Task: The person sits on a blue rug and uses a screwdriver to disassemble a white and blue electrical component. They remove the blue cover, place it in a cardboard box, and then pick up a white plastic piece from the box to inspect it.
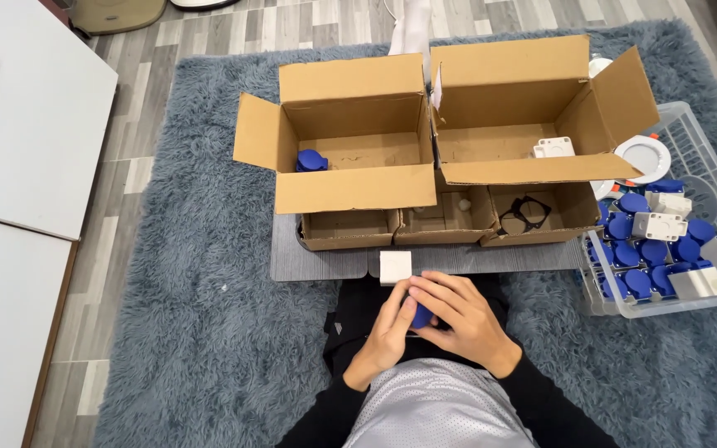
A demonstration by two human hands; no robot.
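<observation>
On the floor, a grey shag rug (209, 332) fills most of what I see, with white cabinet panels (26, 124) along its left edge. Two large open cartons stand side by side at the far end: the left carton (350, 178) holds one blue socket (312, 160) in its left corner; the right carton (533, 170) holds one white box (553, 148). Just before them sit three low trays (446, 224), the right one with a black gasket (526, 213). To the right, a clear crate (707, 141) is heaped with blue-and-white sockets (665, 249) and a white round fitting (646, 156).

Nearest me, both hands meet over my lap. My left hand (392, 332) and right hand (462, 319) are curled together around a small blue part (421, 316), fingers closed on it; it lies between the palms, mostly hidden, so I cannot tell its long axis. A white block (396, 267) lies just beyond the fingertips, on the near edge of the grey mat (325, 261), slightly nearer the left hand.
</observation>
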